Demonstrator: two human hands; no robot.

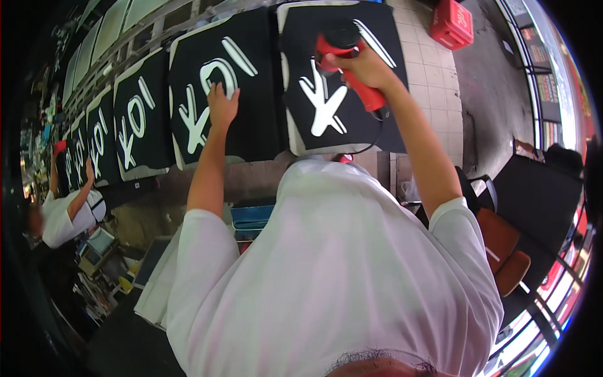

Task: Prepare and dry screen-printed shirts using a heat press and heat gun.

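My right hand (pixel 364 68) is wrapped around a red corded heat gun (pixel 367 94) with a round black head. It is held over the nearest right black fabric panel (pixel 383 125), which carries a large white print (pixel 323 103), partly hidden by the tool. My left hand (pixel 223 105) reaches over the neighbouring black panel (pixel 257 125). Its fingers are spread at the white print (pixel 220 72) there and hold nothing. Whether the fingertips press on the fabric I cannot tell.
Several more printed black panels (pixel 160 151) line the long bench to the left, where another person (pixel 72 217) works. A red box (pixel 452 25) stands on the floor at the far right. A brown chair (pixel 502 245) and a black table (pixel 534 201) are at right. A blue box (pixel 251 217) sits below the bench.
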